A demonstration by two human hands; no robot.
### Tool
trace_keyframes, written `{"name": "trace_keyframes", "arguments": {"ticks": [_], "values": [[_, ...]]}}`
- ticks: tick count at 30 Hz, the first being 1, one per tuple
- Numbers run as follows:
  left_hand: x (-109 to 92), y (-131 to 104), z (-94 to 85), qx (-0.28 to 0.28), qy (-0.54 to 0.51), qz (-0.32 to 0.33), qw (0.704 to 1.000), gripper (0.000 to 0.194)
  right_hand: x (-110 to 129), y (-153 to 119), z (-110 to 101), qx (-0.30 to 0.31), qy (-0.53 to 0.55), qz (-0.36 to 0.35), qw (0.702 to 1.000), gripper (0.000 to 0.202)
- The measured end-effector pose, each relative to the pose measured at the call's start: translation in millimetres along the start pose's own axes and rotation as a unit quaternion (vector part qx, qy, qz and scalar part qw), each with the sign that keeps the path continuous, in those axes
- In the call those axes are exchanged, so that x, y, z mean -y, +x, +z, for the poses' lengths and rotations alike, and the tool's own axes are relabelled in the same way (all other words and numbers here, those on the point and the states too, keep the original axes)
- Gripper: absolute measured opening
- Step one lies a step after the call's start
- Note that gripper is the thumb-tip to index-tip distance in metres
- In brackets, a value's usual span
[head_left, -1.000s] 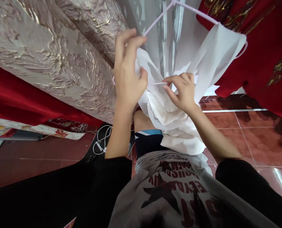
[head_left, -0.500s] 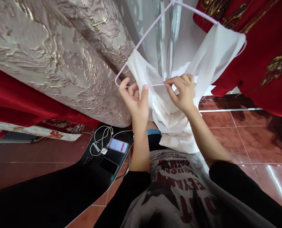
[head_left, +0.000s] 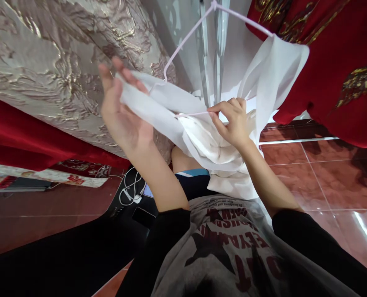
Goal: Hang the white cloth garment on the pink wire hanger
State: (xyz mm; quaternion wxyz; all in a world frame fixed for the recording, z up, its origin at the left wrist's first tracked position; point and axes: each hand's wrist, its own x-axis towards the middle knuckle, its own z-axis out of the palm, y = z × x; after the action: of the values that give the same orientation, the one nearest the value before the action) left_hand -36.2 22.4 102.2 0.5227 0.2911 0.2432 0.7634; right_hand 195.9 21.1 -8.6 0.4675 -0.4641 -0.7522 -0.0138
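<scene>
A pale pink hanger carries a white garment, whose right shoulder drapes over the hanger's right arm. My right hand pinches the thin lower bar of the hanger between thumb and fingertips. To the left, my left hand draws the garment's other shoulder outward past the hanger's left corner. The cloth runs between its thumb and fingers, some of which stick out and are blurred. The rest of the garment bunches below the hands and hangs down to my lap.
A beige embossed cloth hangs at left, and a red gown with gold sequins at right. On a black seat lie a white cable and a dark phone; another phone is partly hidden by my forearm.
My left hand has moved left and up, pulling the garment's left shoulder out along the hanger's corner. The hanger has shifted slightly left; my right hand keeps its pinch on the bar.
</scene>
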Motion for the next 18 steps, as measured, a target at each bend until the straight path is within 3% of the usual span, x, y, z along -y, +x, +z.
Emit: {"name": "trace_keyframes", "arguments": {"ticks": [3, 5, 6, 8, 11, 14, 16, 18], "values": [[11, -5, -31.3, -0.09, -0.005, 0.061, 0.994, 0.025, 1, 0, 0, 0.009, 0.005, 0.01, 1.0, 0.038], [33, -15, -50.0, -0.193, 0.028, 0.064, 0.979, 0.025, 2, 0, 3, 0.012, 0.013, 0.009, 1.0, 0.038], [47, -21, -55.3, -0.201, 0.034, 0.061, 0.977, 0.022, 3, 0, 5, 0.014, 0.019, 0.006, 1.0, 0.038], [74, -36, -54.7, -0.177, 0.038, 0.003, 0.983, 0.027, 6, -1, 9, 0.018, 0.027, 0.001, 0.999, 0.035], [102, -58, -29.2, -0.075, 0.025, -0.085, 0.993, 0.031, 12, -1, 8, 0.027, 0.032, -0.003, 0.999, 0.032], [112, -73, 0.7, 0.03, 0.015, -0.046, 0.998, 0.018, 23, -1, -6, 0.04, 0.049, -0.009, 0.998, 0.03], [114, -77, 9.6, 0.071, 0.029, 0.011, 0.997, 0.011, 32, -1, -19, 0.031, 0.08, -0.005, 0.996, 0.027], [115, -75, 8.3, 0.096, 0.048, 0.048, 0.993, 0.021, 35, -2, -35, -0.066, 0.131, -0.001, 0.989, 0.023]]}}
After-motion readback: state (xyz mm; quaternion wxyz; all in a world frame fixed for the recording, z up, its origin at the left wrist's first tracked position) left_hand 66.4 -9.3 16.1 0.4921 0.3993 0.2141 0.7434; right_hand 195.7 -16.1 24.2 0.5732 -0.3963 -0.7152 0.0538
